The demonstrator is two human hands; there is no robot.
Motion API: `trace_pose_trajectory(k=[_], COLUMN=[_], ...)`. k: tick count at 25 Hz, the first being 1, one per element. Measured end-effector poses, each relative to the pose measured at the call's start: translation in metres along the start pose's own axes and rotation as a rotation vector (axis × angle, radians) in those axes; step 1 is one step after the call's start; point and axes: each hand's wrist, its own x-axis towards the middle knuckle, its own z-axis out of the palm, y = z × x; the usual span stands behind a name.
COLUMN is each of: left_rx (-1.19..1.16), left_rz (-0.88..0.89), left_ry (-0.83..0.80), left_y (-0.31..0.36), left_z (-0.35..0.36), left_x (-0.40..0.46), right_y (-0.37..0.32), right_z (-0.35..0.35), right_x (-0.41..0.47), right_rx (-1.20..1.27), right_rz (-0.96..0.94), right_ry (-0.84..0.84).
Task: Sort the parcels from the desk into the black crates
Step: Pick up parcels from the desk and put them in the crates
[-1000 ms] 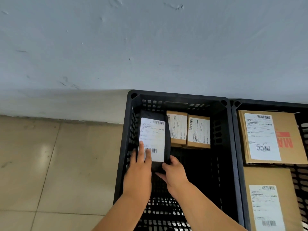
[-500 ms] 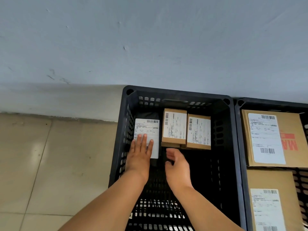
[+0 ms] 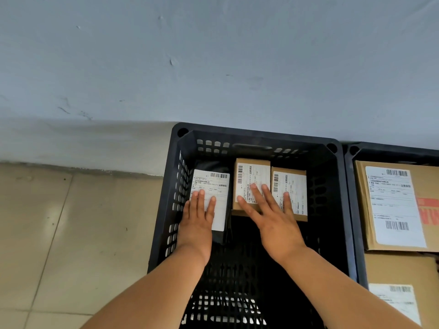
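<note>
1. Black parcel (image 3: pixel 219 235): lies flat at 9 o'clock on the floor of the black crate (image 3: pixel 261 138), against its left wall; its white label carries a barcode along the top edge and lines of print too small to read.
2. Left hand (image 3: pixel 198 222): open, fingers together, palm down on the lower half of that label.
3. Two small brown boxes (image 3: pixel 251 184) (image 3: pixel 291 193): side by side and touching, at 12 o'clock in the same crate, just right of the black parcel. Each bears a white label turned sideways, with the barcode at the upper left; the text is illegible.
4. Right hand (image 3: pixel 273 220): open, fingers spread, resting across both boxes, gripping nothing.
5. Black crate: perforated walls and mesh floor; its near half holds no parcels.
6. Second crate (image 3: pixel 351 210), at 3 o'clock, touching the first: holds two large cardboard boxes (image 3: pixel 363 210) (image 3: pixel 401 269), one behind the other. Both have white barcode labels; the far box shows partial red lettering at the frame's edge.
7. Surroundings: beige floor tiles (image 3: pixel 71 233) at 9 o'clock; grey wall (image 3: pixel 213 67) at 12 o'clock.
</note>
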Motion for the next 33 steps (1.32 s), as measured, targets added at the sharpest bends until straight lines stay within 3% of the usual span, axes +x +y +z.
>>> trace_pose_trajectory(k=[7, 13, 16, 21, 28, 33], left_rx=[0.001, -0.037, -0.096, -0.324, -0.299, -0.290], left_rz=[0.043, 0.261, 0.273, 0.189, 0.309, 0.449], left_ry=[-0.210, 0.096, 0.204, 0.238, 0.316, 0.419], left_y=[-0.007, -0.025, -0.033, -0.037, -0.015, 0.038], left_z=[-0.040, -0.060, -0.072, -0.102, -0.166, -0.199], left_x=[0.001, -0.064, -0.114, -0.199, -0.293, -0.334], right_y=[-0.008, -0.020, -0.027, -0.039, -0.041, -0.022], right_z=[-0.029, -0.064, -0.092, -0.147, -0.219, -0.241], right_x=[0.000, -0.060, -0.106, -0.182, -0.301, -0.381], right_rx=[0.036, 0.058, 0.086, 0.273, 0.466, 0.465], right_rz=[0.027, 0.023, 0.065, 0.174, 0.374, 0.466], right_ry=[-0.147, -0.101, -0.108, 0.039, 0.275, 0.449])
